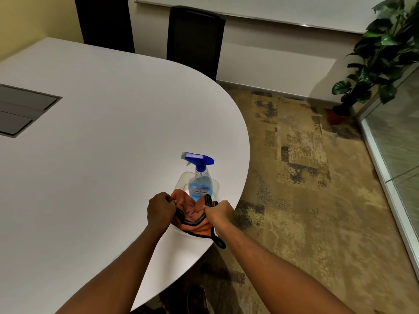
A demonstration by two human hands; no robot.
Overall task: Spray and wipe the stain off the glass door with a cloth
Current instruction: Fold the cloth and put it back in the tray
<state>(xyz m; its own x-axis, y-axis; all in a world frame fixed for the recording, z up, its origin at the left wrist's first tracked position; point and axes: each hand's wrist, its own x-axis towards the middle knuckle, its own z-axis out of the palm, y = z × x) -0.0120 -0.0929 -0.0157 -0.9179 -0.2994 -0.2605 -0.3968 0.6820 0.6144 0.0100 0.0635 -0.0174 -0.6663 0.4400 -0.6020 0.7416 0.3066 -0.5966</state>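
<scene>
both hands grip the orange cloth at the bench edge, the left hand on one side, the right hand on the other. the spray bottle stands upright just beyond, slightly nearer the right hand. the glass door lies well off right.

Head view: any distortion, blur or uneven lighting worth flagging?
Head view: wide-angle bows the glass frame at right; warm, dim light, left hand shadowed, right hand lit; spray bottle and cloth sharp; carpet and plant slightly smeared.
</scene>
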